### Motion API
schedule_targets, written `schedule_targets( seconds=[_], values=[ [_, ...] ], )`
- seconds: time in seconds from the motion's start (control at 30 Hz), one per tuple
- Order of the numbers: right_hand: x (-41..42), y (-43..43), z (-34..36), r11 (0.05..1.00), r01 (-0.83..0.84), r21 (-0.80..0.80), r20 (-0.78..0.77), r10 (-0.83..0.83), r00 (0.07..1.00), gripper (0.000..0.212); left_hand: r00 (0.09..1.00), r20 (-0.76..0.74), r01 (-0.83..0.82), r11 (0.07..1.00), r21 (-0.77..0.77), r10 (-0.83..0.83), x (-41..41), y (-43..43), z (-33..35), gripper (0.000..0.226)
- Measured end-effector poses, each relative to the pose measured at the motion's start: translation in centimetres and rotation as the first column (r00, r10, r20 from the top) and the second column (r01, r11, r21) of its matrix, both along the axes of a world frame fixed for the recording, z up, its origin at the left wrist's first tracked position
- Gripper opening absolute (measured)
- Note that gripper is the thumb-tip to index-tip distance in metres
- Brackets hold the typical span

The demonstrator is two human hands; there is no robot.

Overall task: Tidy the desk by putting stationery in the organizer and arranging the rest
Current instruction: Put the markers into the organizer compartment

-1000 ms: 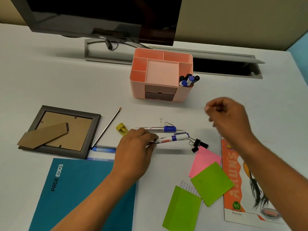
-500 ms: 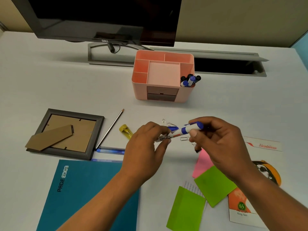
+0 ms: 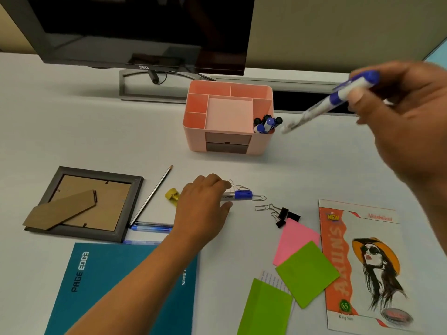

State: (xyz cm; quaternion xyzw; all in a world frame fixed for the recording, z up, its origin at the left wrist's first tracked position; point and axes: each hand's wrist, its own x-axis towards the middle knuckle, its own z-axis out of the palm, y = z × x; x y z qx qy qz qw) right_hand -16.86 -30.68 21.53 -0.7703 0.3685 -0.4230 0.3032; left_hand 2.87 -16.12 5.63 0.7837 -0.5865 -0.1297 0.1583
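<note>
Presently, right grip (image 3: pixel 406 122) is pinching a blue-capped white plastic marker (image 3: pixel 333 102) near its cap; it is likely light, stiff, slippery; left grip (image 3: pixel 203 206) is covering a second marker (image 3: pixel 238 195), closure indeterminable.

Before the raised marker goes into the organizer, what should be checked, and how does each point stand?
1. Right hand grips the marker: ok.
2. Marker tip above the organizer: not ok, it appears just right of it.
3. Room among the stored markers in the front right compartment: cannot tell.
4. Nothing between tip and that compartment: ok.
5. Left hand has a firm hold on the second marker: cannot tell, it covers the barrel.
</note>
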Motion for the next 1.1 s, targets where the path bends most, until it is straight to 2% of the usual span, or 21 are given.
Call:
schedule_targets(
  seconds=[0.1,0.23,0.4,0.57,0.83,1.1],
  values=[
    [0.9,-2.2,0.7,0.998,0.014,-0.058,-0.014,-0.015,1.0,0.014,0.998,0.051,0.021,0.999,0.024,-0.023,0.1,-0.5,-0.6,0.041],
    [3.0,-4.6,0.4,0.996,-0.015,-0.088,-0.056,0.01,0.998,0.02,0.997,0.066,0.029,0.999,0.046,-0.032,0.2,-0.9,-1.3,0.043],
    [5.2,-7.6,-2.0,0.993,-0.087,-0.08,-0.213,0.068,0.975,0.022,0.996,0.074,0.041,0.997,0.059,-0.045,0.2,-1.2,-1.9,0.041],
    [6.9,-9.8,-4.8,0.99,-0.125,-0.059,-0.42,0.089,0.903,0.021,0.994,0.078,0.067,0.997,0.046,-0.071,0.3,-1.1,-2.1,0.035],
    [7.6,-10.6,-7.4,0.981,-0.174,0.086,-0.6,0.19,0.777,0.019,0.992,0.104,0.068,0.997,0.041,-0.072,0.3,-1.0,-2.2,0.027],
    [7.2,-10.3,-8.0,0.967,-0.16,0.2,-0.626,0.252,0.738,0.026,0.993,0.103,0.062,0.997,0.036,-0.065,0.2,-1.4,-2.0,0.023]
  ],
)
